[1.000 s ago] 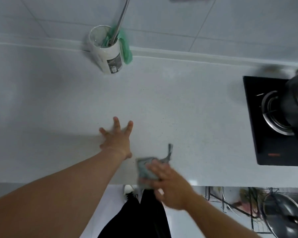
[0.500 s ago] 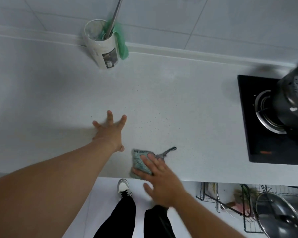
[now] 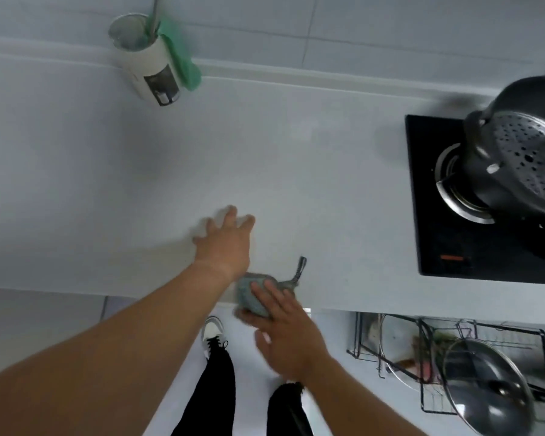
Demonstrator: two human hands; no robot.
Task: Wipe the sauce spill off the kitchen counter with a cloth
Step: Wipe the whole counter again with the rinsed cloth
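Home kitchen: counter (image 3: pixel 265 158), stove (image 3: pixel 447 234), pot (image 3: pixel 516 165).

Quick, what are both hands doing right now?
Left hand: open, spread on the counter.
Right hand: open, pressing the cloth.

Soft, even, dim-ish light; faint shadows on the worktop (image 3: pixel 265 158). Motion blur throughout, both hands smeared. Wide-angle bending at the edges.
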